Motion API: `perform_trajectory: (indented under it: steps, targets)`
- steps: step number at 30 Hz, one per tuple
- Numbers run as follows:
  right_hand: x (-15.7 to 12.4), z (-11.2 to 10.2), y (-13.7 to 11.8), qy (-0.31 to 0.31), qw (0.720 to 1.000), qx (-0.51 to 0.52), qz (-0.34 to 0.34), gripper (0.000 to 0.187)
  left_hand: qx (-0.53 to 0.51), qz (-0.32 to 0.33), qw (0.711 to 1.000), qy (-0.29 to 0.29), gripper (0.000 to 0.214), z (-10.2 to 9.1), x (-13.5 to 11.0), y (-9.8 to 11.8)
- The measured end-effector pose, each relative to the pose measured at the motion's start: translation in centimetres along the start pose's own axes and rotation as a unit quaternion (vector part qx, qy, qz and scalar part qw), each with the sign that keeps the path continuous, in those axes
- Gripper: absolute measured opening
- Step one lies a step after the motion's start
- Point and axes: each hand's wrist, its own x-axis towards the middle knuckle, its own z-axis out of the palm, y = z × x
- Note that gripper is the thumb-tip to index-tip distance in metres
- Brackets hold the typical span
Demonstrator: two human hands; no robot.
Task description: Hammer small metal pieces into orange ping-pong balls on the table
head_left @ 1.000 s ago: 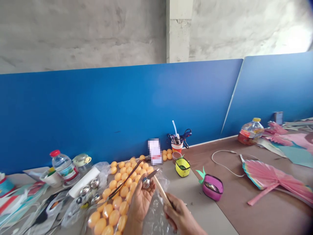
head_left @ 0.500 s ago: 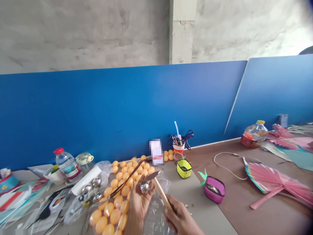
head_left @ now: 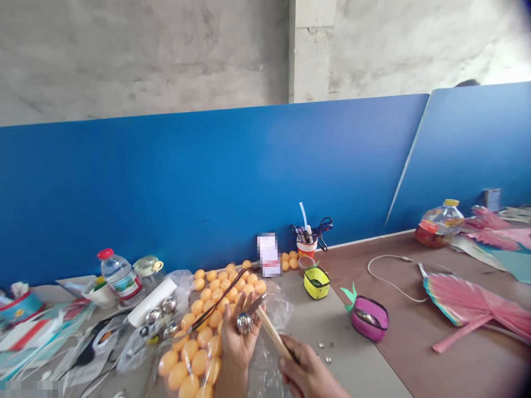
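My left hand (head_left: 237, 338) is raised palm up at the bottom middle and cups a shiny silver ball (head_left: 244, 324) in its fingers. My right hand (head_left: 305, 371) is closed around the wooden handle of a thin tool (head_left: 269, 329) whose flat metal tip reaches up to the ball. Under both hands lies a clear plastic bag (head_left: 265, 365). Just left of my left hand sits a heap of orange balls (head_left: 207, 326) with a dark cord (head_left: 215, 307) across it.
A blue partition (head_left: 207, 182) backs the table. Water bottles (head_left: 119, 276), silver balls (head_left: 160, 318) and papers lie at left. A cup with scissors (head_left: 307, 243), a yellow case (head_left: 316, 282), a magenta case (head_left: 369, 318), a white cable (head_left: 390, 273) and pink paper fans (head_left: 473, 307) lie to the right.
The view has swung slightly left. My left hand with the silver ball has dropped a little, and the tool tip stays against the ball.
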Motion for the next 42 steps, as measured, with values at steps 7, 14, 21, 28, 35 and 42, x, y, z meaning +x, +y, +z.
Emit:
perform_trajectory:
  steps: [7, 14, 21, 28, 35, 42]
  targets:
    - [-0.1, 0.1, 0.1, 0.0, 1.0, -0.006, 0.004, 0.022, -0.019, 0.005, 0.999, 0.025, 0.045, 0.9, -0.4, 0.0]
    - [-0.3, 0.1, -0.3, -0.002, 1.0, 0.028, -0.013, 0.03, -0.005, 0.001, 0.997, 0.082, 0.045, 1.8, -0.5, 0.0]
    - [-0.3, -0.1, -0.1, -0.015, 0.999, 0.039, -0.008, 0.026, -0.008, 0.0, 0.997, 0.072, 0.044, 1.9, -0.5, 0.2]
    - [0.0, 0.0, -0.1, -0.01, 0.999, 0.022, 0.036, 0.024, -0.005, 0.011, 0.995, 0.099, 0.04, 1.6, -0.4, 0.1]
    - [0.3, -2.7, -0.8, 0.042, 0.992, 0.108, -0.053, 0.057, 0.017, -0.014, 0.993, 0.119, 0.031, 2.8, -0.3, 0.1]
    - [1.3, -4.9, -0.4, 0.108, 0.981, 0.142, -0.071, 0.058, 0.199, 0.036, 0.972, 0.121, 0.026, 4.5, -0.3, -1.1]
